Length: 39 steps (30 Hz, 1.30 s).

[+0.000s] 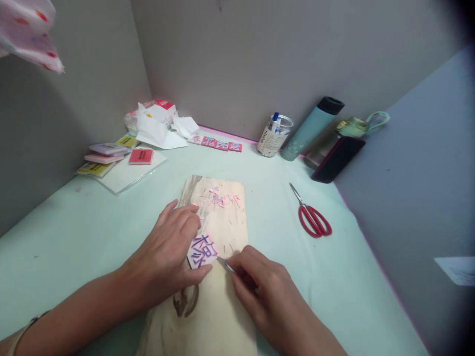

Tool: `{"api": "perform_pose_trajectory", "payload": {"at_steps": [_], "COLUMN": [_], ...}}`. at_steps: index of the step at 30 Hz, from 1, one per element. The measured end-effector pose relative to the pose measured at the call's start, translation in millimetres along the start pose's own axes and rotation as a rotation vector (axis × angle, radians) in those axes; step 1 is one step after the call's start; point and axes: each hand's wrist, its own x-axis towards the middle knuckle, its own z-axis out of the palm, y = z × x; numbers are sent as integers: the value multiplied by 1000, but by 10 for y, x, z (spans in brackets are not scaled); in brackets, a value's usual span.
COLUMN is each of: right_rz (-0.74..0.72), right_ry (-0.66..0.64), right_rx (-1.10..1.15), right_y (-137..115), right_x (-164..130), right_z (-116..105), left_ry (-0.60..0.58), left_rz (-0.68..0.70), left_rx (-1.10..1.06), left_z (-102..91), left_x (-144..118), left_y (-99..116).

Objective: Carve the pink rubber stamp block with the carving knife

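My left hand (168, 254) presses a small pink rubber block (202, 250) with a purple drawn character onto a pale wooden board (218, 316), thumb and fingers around its edges. My right hand (260, 289) grips a thin carving knife (227, 266), its metal tip touching the block's lower right edge. Pink shavings (222, 198) lie scattered on the far end of the board.
Red-handled scissors (313, 217) lie right of the board on the pale green table (92, 222). At the back stand a jar (274, 134), a teal bottle (309, 129), a dark phone (337, 159) and carved pink stamps (218, 144). Rubber blocks (107, 155) and crumpled paper (158, 126) sit back left.
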Motion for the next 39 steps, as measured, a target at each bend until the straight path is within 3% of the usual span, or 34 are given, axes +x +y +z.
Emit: {"api": "perform_pose_trajectory", "payload": {"at_steps": [19,23,30,35,39], "right_rz": [13,133,209,177,171], "right_ry": [49,130,54,-106,-137], "right_rx": [-59,-114,237,216,145], "right_y": [78,204,156,47,12], "right_x": [13,40,77,37,18], "right_z": [12,-44,-79,-79,-92], "left_ry": [-9,-15,-12,-8,-10], "left_rz": [7,8,1,13,12], "left_rx": [-18,-27,-53,-40,-42], "left_z": [1,-6,2,1,-8], "left_x": [2,-12,-4,8,13], "left_y": [-20,-14,-25,-22,-13]}}
